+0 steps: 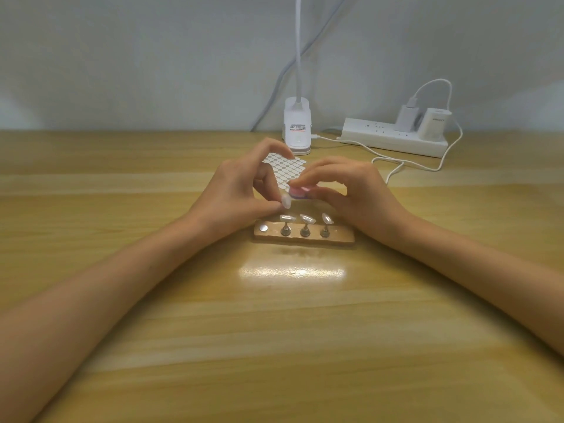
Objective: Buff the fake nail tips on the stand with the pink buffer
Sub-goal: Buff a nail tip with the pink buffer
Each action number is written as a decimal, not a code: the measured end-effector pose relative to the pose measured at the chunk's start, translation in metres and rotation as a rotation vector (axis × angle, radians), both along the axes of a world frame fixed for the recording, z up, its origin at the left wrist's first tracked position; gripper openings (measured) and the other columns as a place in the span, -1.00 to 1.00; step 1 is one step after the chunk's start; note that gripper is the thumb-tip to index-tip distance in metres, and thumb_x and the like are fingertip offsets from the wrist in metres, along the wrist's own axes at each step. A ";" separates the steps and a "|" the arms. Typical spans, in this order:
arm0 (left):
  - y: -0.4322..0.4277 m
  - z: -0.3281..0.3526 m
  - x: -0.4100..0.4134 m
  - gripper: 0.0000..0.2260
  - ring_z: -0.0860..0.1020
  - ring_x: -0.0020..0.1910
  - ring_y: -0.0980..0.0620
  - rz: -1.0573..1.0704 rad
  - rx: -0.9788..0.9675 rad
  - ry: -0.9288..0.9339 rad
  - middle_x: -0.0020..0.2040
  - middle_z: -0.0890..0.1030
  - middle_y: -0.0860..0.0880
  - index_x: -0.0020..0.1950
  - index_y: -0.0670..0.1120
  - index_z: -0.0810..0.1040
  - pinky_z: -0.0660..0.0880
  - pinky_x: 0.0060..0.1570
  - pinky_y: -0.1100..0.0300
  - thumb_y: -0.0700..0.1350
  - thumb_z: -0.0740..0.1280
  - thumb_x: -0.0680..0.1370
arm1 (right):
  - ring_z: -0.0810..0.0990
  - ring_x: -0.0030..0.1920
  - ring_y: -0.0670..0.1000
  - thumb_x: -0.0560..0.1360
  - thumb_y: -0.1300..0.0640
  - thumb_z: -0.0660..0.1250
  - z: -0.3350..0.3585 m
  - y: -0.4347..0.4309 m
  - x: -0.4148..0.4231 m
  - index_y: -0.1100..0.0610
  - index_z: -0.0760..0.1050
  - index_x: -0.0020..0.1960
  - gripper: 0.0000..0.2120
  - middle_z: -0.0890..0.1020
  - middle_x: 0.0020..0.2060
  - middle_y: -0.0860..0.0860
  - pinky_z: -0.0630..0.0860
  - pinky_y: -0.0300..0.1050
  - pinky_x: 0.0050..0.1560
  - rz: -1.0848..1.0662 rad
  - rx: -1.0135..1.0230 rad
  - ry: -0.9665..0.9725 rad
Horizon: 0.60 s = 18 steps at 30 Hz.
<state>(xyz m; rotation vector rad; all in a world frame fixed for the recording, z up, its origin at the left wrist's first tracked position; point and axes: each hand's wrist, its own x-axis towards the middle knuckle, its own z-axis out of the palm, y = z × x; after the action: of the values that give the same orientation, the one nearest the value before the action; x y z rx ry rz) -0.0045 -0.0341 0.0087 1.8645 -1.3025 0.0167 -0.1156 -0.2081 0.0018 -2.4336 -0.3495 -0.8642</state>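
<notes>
At frame centre, our left hand [241, 190] pinched one fake nail tip [286, 202] just above the wooden stand [338, 236] so our right hand [357, 190], gripping the pink buffer [297, 193], could rub it, while three tips [306, 218] sat mounted below.

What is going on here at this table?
A person's left hand pinches one fake nail tip just above the wooden stand. The right hand holds the pink buffer right beside it; whether they touch I cannot tell. Three other tips sit on pegs on the stand, and its leftmost spot, a bare metal disc, is empty. A sheet of oval stickers lies behind the hands.
</notes>
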 end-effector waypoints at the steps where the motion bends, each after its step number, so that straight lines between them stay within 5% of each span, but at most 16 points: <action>1: 0.000 0.000 0.000 -0.50 0.62 -0.30 0.21 -0.001 -0.002 0.001 -0.35 0.63 0.04 0.27 -0.09 0.47 0.32 -0.26 0.55 -0.29 0.55 0.40 | 0.67 -0.04 0.09 0.47 0.31 0.46 0.000 0.000 0.000 0.26 0.68 0.06 -0.82 0.69 -0.06 0.14 0.58 -0.03 0.07 0.007 -0.023 -0.023; 9: 0.000 -0.002 0.002 -0.50 0.64 -0.28 0.15 -0.007 -0.018 0.037 -0.35 0.62 0.04 0.26 -0.09 0.48 0.34 -0.24 0.53 -0.32 0.55 0.39 | 0.66 -0.03 0.06 0.48 0.28 0.45 -0.001 0.002 0.000 0.26 0.69 0.04 -0.85 0.68 -0.05 0.13 0.57 -0.11 0.08 0.035 -0.069 -0.040; 18: 0.000 -0.006 0.004 -0.49 0.62 -0.30 0.19 -0.013 -0.032 0.085 -0.35 0.62 0.06 0.27 -0.03 0.47 0.38 -0.19 0.50 -0.30 0.54 0.40 | 0.63 -0.09 0.06 0.49 0.25 0.46 -0.002 -0.003 0.002 0.24 0.69 0.00 -0.89 0.67 -0.09 0.10 0.55 0.01 0.02 -0.042 0.001 0.026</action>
<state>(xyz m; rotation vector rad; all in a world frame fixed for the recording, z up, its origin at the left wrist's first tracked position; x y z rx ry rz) -0.0007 -0.0341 0.0030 1.8100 -1.2483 -0.0477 -0.1138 -0.2108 -0.0001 -2.4566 -0.2892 -0.8498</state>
